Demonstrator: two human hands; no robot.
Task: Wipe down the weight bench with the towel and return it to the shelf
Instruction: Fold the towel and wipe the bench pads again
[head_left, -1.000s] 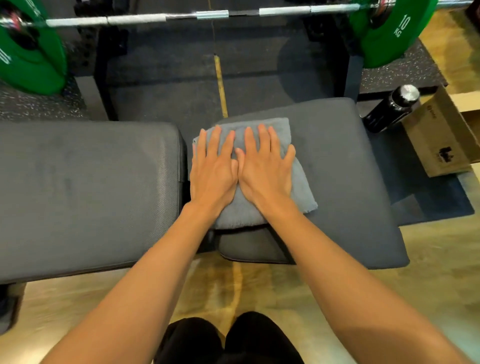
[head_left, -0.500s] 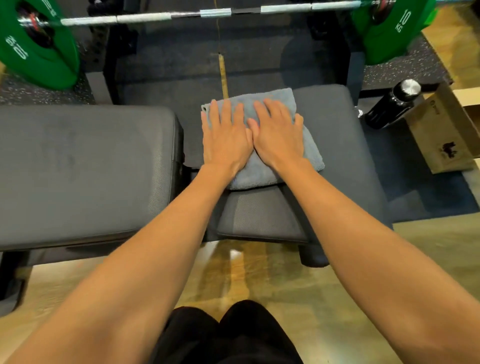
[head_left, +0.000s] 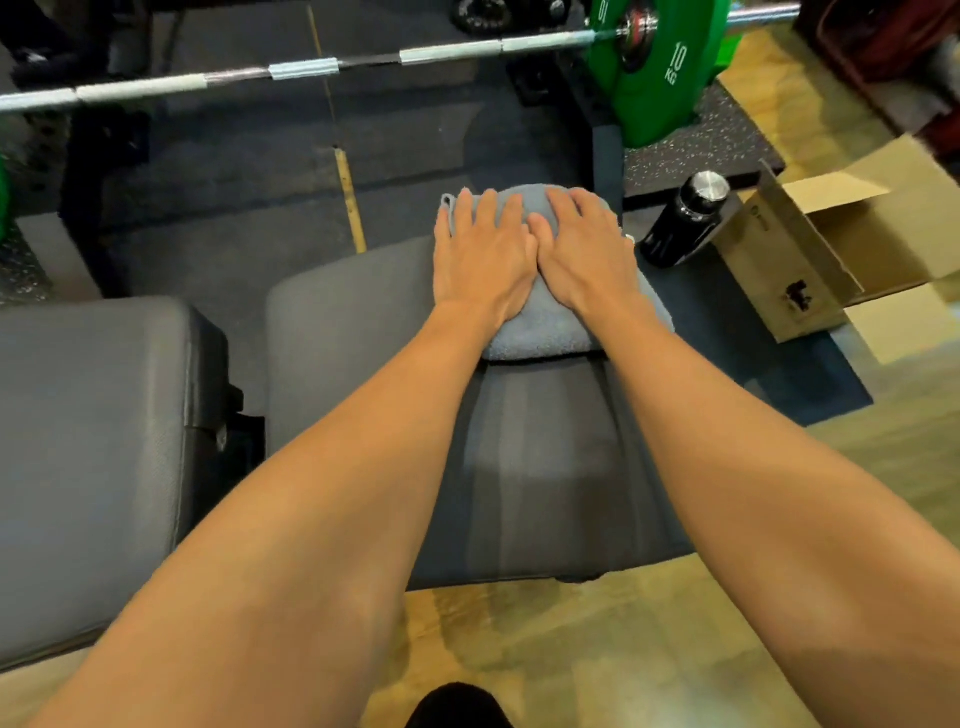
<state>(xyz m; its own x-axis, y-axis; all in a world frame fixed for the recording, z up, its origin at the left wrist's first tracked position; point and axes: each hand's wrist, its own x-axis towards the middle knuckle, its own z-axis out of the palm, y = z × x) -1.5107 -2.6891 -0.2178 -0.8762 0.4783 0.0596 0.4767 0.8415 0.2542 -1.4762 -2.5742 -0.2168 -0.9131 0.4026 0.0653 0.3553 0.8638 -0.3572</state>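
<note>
A folded grey towel (head_left: 540, 332) lies on the far part of the dark grey seat pad (head_left: 343, 332) of the weight bench. My left hand (head_left: 483, 254) and my right hand (head_left: 587, 249) press flat on the towel side by side, thumbs touching, fingers straight and reaching the pad's far edge. A wiped, slightly lighter stripe runs down the pad below the towel. The bench's longer back pad (head_left: 88, 447) lies to the left across a gap. No shelf is in view.
A barbell (head_left: 306, 70) with a green 10 kg plate (head_left: 654, 67) spans the rack beyond the bench. A black bottle (head_left: 680, 223) and an open cardboard box (head_left: 831, 249) stand on the floor at the right. Wooden floor lies below the bench.
Both hands have pushed the towel away from me and to the right, up to the seat pad's far edge. The view has shifted, with the bench lower in frame.
</note>
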